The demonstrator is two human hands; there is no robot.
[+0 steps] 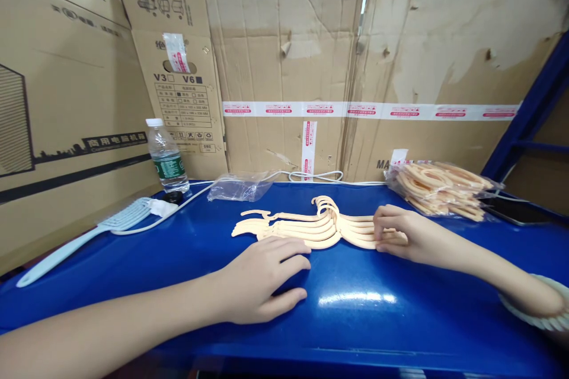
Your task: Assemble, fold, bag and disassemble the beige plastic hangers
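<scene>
- A row of pale peach plastic clothes hangers (338,228), overlapped with the curved hooks bunched at the back, is laid flat mid-counter, between the hands. The left tips are fanned unevenly.
- The left hand (267,275) is held palm down, fingers loosely parted and thumb well out, at the near left edge of the row; no firm hold is shown.
- The right hand (409,234) is half curled at the right ends; whether these are pinched or merely touched cannot be told.
- For good handling, the row is probably best steadied with light, level pressure from both sides, with the slender hooks left unstrained and the uneven left tips evened gently.
- A clear plastic bag of similar peach hangers (438,186) is placed behind the right hand.
- All are supported by a glossy blue counter (355,331), backed by brown cardboard panels (284,59).
</scene>
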